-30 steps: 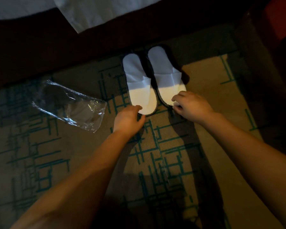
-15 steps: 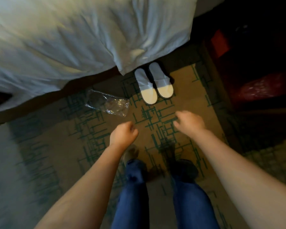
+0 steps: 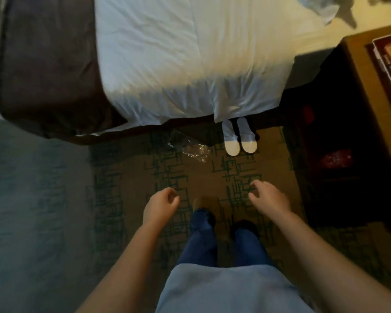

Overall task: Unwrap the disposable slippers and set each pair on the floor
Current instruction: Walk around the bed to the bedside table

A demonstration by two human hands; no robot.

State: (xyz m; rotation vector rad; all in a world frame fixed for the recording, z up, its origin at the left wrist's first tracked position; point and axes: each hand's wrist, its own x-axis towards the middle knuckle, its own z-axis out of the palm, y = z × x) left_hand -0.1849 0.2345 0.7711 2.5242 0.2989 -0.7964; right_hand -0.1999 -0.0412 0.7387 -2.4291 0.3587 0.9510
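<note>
Slippers [image 3: 239, 141] lying paired on floor at bed edge, toes tucked under hanging sheet [image 3: 190, 64]. Left hand [image 3: 159, 206] and right hand [image 3: 268, 197] hanging loosely curled, holding nothing. Risk: empty wrapper [image 3: 193, 150] lying just beside pair, underfoot slip hazard; possibly getting forgotten.

- slippers [image 3: 239, 138]: white
- bed sheet [image 3: 190, 64]: white (bluish in shade)
- bed runner [image 3: 48, 64]: dark brown
- carpet [image 3: 127, 177]: tan with green crosshatch lines
- jeans [image 3: 203, 242]: blue
- wrapper [image 3: 194, 151]: clear
</note>
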